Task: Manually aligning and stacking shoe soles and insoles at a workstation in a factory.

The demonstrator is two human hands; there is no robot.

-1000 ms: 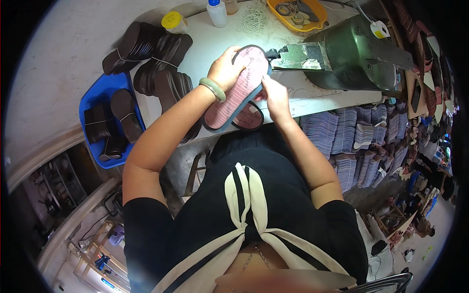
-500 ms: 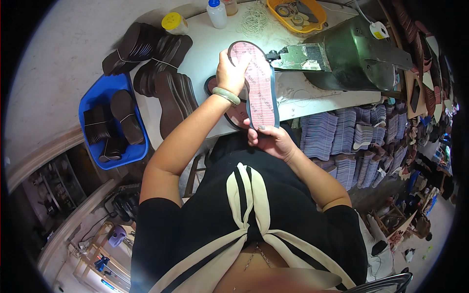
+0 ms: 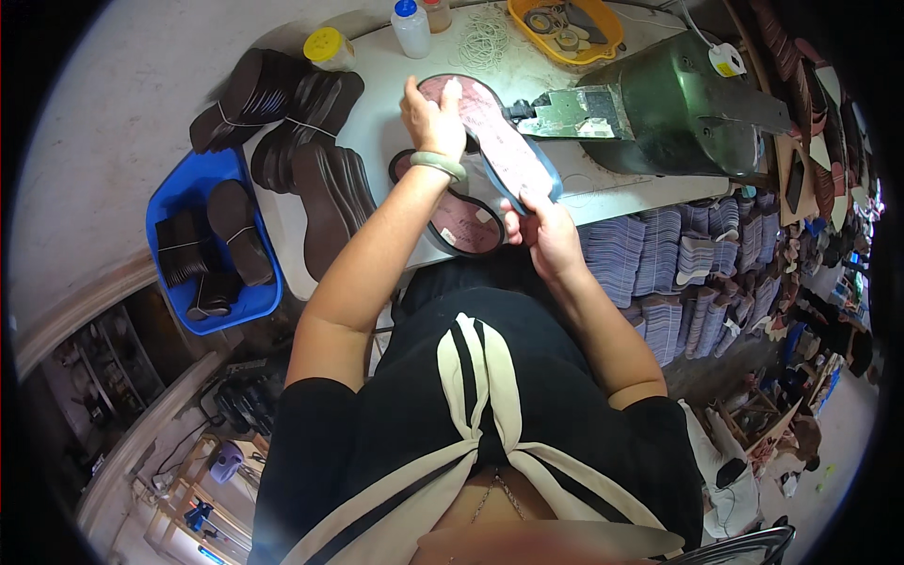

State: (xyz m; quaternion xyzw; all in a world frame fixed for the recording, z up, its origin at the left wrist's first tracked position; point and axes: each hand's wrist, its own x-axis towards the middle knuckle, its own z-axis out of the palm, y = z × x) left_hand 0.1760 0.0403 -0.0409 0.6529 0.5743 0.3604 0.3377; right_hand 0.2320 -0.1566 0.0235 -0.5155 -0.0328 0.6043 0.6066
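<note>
My left hand (image 3: 439, 121) lies on the far, wide end of a pink insole (image 3: 508, 146) with a dark rim, fingers bent around its edge. At the near end, my right hand (image 3: 551, 229) pinches the insole between thumb and fingers. The insole slants from far left to near right, its inner edge against the tip of the green sewing machine's arm (image 3: 574, 115). Beneath my left wrist a second dark-rimmed pink insole (image 3: 461, 218) rests on the white table, partly covered by my hand.
Dark brown sole stacks (image 3: 330, 202) stand left on the table, beside a blue crate (image 3: 160, 306) of tied bundles. A yellow basket (image 3: 617, 45), a blue-capped bottle (image 3: 412, 36) and a yellow-lidded jar (image 3: 325, 52) are at the back. Striped insole stacks (image 3: 612, 259) fill the right side.
The held insole has swung, its near end moving right and away from me. My right hand has gone up with it, and more of the insole lying on the table shows.
</note>
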